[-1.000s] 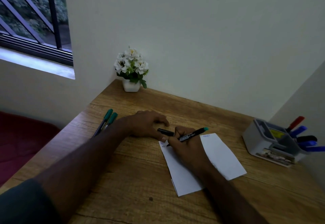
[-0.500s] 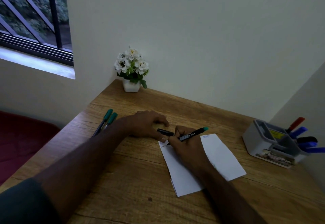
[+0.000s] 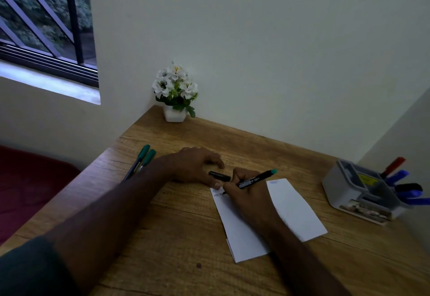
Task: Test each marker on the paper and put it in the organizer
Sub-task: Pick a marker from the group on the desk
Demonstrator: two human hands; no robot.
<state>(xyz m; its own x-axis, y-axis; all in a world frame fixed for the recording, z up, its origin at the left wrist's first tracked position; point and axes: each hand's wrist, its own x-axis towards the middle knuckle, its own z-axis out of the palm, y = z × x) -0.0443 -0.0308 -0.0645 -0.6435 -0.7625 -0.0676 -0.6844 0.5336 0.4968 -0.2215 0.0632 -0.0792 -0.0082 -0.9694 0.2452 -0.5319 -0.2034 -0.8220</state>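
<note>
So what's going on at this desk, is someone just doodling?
Someone is trying out markers. The right hand grips a marker with its tip on the paper, where a few marks are already written. The left hand rests beside the sheet and holds the black cap. Two more markers lie waiting to the left, and several already stand in the organizer on the right.

bare desk (image 3: 302, 170) between paper (image 3: 293, 205) and organizer (image 3: 337, 186)

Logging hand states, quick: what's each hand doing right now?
Left hand: holds the black cap.
Right hand: grips the marker, tip on the paper.
</note>
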